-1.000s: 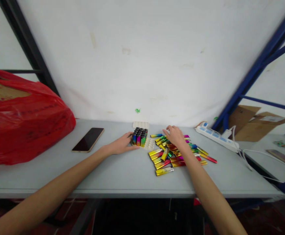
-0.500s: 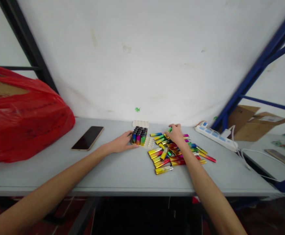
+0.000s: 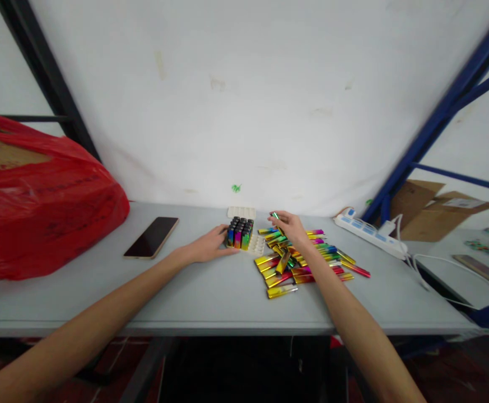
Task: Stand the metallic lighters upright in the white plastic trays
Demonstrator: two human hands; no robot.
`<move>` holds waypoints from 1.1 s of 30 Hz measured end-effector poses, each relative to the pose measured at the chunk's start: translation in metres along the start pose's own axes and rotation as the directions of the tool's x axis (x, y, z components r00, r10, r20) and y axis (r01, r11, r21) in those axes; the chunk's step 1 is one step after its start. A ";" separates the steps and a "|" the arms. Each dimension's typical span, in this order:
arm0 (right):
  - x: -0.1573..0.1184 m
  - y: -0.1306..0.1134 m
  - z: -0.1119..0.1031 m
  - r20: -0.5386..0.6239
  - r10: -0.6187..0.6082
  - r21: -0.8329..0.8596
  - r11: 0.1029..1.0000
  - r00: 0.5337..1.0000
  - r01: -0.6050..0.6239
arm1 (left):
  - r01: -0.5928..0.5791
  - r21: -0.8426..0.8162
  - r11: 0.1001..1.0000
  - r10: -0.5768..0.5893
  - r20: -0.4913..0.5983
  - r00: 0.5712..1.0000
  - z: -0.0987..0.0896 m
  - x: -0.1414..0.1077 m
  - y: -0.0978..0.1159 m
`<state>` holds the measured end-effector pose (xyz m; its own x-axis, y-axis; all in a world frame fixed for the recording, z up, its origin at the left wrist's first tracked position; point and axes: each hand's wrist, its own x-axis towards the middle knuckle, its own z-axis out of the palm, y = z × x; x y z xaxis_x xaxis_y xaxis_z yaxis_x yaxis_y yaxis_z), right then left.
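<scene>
White wall point(image 3: 261, 112) backs a grey table point(image 3: 202, 296). The left hand point(image 3: 208, 246) rests at the left side of the tray point(image 3: 257, 244), thumb and fingers apart; whether they clamp it, I cannot tell. Black-topped pieces point(image 3: 240, 234) stand upright in the tray. The right hand point(image 3: 289, 226) pinches a green piece point(image 3: 274, 215) by the loose pile point(image 3: 284, 264), right of the tray.

Workshop, probably: grey bench point(image 3: 210, 296), cartons point(image 3: 431, 223)
</scene>
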<state>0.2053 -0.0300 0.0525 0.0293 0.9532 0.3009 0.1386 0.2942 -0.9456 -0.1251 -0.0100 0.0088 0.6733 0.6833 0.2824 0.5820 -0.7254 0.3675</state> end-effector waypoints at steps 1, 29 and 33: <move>-0.002 -0.001 0.003 -0.001 0.003 0.018 1.000 1.000 -0.003 | 0.000 0.000 1.000 0.000 -0.002 1.000 0.000 0.000 0.001; -0.017 -0.017 0.024 -0.024 -0.201 -0.531 0.832 0.979 0.158 | -0.010 0.013 1.000 0.010 0.022 1.000 -0.002 0.000 0.002; -0.016 -0.011 0.025 0.072 -0.213 -0.518 0.827 0.974 0.219 | -0.008 0.018 1.000 0.008 0.031 0.999 -0.002 0.000 0.001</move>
<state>0.1786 -0.0466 0.0547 -0.0722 0.8711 0.4857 0.6341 0.4160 -0.6519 -0.1258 -0.0105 0.0109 0.6914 0.6749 0.2578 0.5848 -0.7324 0.3487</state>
